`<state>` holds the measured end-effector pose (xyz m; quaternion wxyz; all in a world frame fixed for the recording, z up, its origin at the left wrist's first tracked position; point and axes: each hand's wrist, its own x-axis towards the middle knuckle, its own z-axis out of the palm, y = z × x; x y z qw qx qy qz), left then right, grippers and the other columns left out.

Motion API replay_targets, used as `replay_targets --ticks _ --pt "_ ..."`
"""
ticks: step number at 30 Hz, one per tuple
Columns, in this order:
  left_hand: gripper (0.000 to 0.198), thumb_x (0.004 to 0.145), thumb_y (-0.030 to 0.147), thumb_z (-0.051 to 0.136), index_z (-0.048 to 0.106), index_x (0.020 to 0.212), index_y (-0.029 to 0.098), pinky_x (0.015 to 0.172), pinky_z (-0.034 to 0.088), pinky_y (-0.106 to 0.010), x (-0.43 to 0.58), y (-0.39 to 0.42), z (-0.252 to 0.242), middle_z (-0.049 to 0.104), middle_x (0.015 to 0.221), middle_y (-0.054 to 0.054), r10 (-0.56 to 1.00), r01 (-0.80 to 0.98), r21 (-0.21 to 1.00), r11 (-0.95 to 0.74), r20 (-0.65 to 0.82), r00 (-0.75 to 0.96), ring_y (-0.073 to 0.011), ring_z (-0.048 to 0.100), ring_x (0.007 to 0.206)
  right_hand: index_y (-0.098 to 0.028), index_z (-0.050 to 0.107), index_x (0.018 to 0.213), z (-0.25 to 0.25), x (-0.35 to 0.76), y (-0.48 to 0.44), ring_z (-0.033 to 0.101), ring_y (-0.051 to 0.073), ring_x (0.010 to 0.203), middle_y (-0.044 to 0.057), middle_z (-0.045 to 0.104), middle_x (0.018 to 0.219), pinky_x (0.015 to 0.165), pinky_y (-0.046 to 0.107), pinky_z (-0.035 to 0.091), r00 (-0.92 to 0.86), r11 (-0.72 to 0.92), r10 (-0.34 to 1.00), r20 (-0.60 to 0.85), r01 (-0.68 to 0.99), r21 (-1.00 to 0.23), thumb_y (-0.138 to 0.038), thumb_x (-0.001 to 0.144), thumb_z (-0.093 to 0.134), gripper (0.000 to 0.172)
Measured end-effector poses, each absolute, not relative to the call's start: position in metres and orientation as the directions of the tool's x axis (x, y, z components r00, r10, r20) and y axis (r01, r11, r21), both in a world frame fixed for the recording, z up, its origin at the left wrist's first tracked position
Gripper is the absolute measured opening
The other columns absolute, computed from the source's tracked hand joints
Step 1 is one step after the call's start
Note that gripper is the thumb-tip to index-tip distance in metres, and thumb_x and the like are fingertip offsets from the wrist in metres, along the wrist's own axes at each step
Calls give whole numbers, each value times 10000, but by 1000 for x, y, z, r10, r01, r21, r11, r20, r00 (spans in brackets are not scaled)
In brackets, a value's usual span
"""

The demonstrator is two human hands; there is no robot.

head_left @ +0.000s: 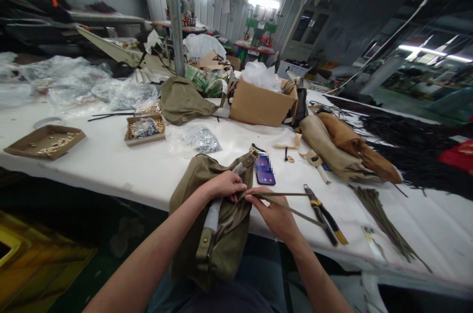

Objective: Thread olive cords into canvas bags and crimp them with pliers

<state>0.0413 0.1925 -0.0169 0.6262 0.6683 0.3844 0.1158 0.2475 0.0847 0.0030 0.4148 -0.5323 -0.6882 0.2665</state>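
An olive fabric bag (185, 194) rests over the table's front edge and my lap, its strap partly wrapped in white film. My left hand (227, 186) is closed in a pinch on the bag's upper edge. Right beside it, my right hand (271, 207) pinches a thin olive cord (286, 194) against the same edge. Two lengths of the cord trail right from my fingers towards pliers (325, 215) with black and yellow handles. The fingertips hide where cord and bag meet. Just beyond the bag lies a phone (266, 175) with a lit screen.
Open cardboard trays, one with loose brass-coloured parts (55, 144) and one fuller (145, 128), sit at left. A cardboard box (258, 102) and another olive bag (185, 98) stand behind. Rolled tan and brown fabric pieces (332, 148) and an olive cord bundle (386, 222) lie at right.
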Motion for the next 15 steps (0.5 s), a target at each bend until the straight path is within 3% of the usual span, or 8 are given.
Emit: replay_targets --ticks 5,8,15 --pt "319 1003 426 637 627 801 179 552 508 -258 44 191 -13 715 635 -45 666 386 918 87 -342 663 -182 683 558 -252 823 1088 -3 249 81 771 242 862 49 817 982 828 375 654 168 153 958 232 385 -910 -526 997 785 291" --pt "316 1011 402 627 617 787 179 549 507 -260 45 190 -10 707 623 -42 670 392 916 88 -345 657 -178 672 546 -224 806 1097 -4 248 86 784 261 869 64 818 962 827 403 672 224 104 958 181 316 -943 -575 980 784 370" --pt "322 1006 390 653 619 763 181 539 475 -254 43 187 -5 692 596 -31 680 392 915 94 -347 646 -173 656 532 -251 824 1087 -2 243 92 777 272 958 62 826 1053 937 419 638 158 164 948 275 497 -852 -560 1018 741 327"
